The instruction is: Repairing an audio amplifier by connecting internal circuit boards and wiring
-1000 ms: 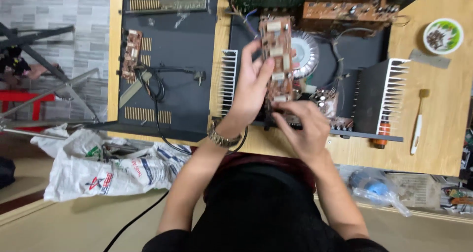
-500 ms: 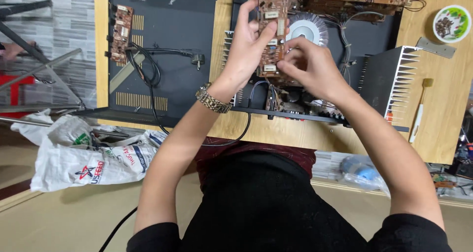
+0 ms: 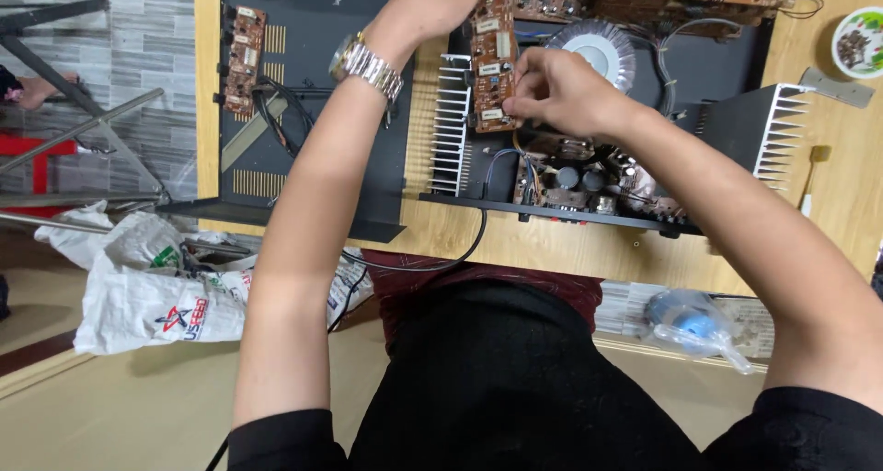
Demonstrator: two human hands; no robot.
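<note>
A narrow brown circuit board [image 3: 494, 55] is held upright over an opened black amplifier chassis [image 3: 589, 215] on a wooden bench. My left hand [image 3: 437, 0], with a metal watch on its wrist, grips the board's upper end at the top edge of the view. My right hand [image 3: 561, 89] pinches the board's lower right edge, fingers closed around it. Beside the board lie a round silver transformer [image 3: 598, 48] and a finned heat sink [image 3: 451, 126]. Wires run from the board down into the chassis.
A black cover panel [image 3: 303, 94] with a small brown board [image 3: 244, 48] and cables lies to the left. A second heat sink [image 3: 777, 131], a white bowl of small parts [image 3: 857, 43] and a screwdriver [image 3: 809, 190] sit at right. White plastic bags [image 3: 156, 287] lie on the floor.
Both hands have moved up and away with the circuit board, lifting it higher over the chassis. The camera has tilted, so the bench now sits nearer the top of the view.
</note>
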